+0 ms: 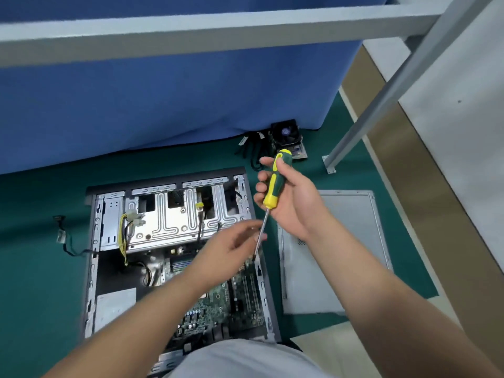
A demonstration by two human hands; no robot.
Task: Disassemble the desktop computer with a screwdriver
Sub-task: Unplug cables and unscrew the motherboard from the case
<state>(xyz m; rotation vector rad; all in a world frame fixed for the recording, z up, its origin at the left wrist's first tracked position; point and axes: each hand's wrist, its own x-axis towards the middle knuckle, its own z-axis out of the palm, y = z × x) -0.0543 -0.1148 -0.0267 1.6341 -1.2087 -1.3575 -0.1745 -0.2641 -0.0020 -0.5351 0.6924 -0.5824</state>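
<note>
An open desktop computer case (92,241) lies flat on the green mat, with its silver drive cage (169,214) at the far end and the green motherboard (218,304) nearer me. My right hand (289,197) grips the yellow and green handle of a screwdriver (274,184), held above the case's right edge with the tip pointing down. My left hand (231,249) hovers over the case with its fingertips at the metal shaft (260,236); motion blur hides whether they pinch it.
The removed grey side panel (341,255) lies on the mat to the right of the case. A detached cooler fan (285,133) with black cables sits at the back by the blue cloth. A loose cable (65,241) trails left of the case. A metal frame leg (331,162) stands at the right.
</note>
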